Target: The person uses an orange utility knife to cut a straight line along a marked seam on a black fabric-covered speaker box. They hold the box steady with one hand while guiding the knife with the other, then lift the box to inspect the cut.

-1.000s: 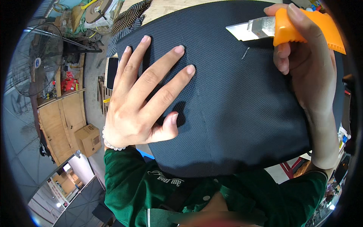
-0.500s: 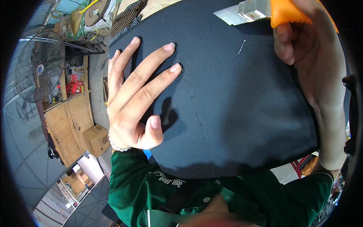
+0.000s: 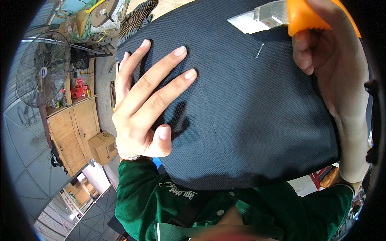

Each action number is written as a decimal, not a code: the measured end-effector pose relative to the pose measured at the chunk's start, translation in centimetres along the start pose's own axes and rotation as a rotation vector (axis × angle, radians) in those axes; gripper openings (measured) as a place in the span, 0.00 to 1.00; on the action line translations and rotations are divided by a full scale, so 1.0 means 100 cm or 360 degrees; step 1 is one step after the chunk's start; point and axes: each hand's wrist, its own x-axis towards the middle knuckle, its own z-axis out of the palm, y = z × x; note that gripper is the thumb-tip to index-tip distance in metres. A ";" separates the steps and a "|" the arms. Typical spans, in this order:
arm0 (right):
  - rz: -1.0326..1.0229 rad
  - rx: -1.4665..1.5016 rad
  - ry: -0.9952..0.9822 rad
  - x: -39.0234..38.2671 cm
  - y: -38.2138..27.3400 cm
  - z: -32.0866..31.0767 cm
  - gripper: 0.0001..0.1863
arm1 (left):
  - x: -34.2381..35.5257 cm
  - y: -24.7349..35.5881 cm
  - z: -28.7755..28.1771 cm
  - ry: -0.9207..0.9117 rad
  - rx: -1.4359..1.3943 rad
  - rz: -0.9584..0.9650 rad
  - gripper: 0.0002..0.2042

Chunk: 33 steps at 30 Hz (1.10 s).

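Well, the right hand [image 3: 335, 68] holds an orange knife [image 3: 296, 18] over black fabric [image 3: 245, 108]

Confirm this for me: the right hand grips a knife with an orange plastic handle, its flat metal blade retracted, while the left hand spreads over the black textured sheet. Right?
Not quite: the head view shows the flat metal blade extended from the orange plastic handle, not retracted. The rest is right.

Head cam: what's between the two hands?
Head view: black mesh fabric spans the gap between left hand and right hand. A short pale strand, possibly thread, lies nearer the right. The orange cutter juts in above it.
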 end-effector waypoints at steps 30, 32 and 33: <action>-0.0073 -0.0090 -0.0014 0.009 0.002 -0.002 0.24 | -0.005 0.000 0.006 0.0053 -0.0155 -0.0084 0.35; -0.0072 -0.0089 -0.0015 0.009 0.002 -0.002 0.24 | -0.005 -0.001 0.006 0.0032 -0.0129 -0.0068 0.34; -0.0073 -0.0090 -0.0012 0.008 0.002 -0.002 0.24 | -0.005 -0.001 0.006 0.0032 -0.0116 -0.0047 0.33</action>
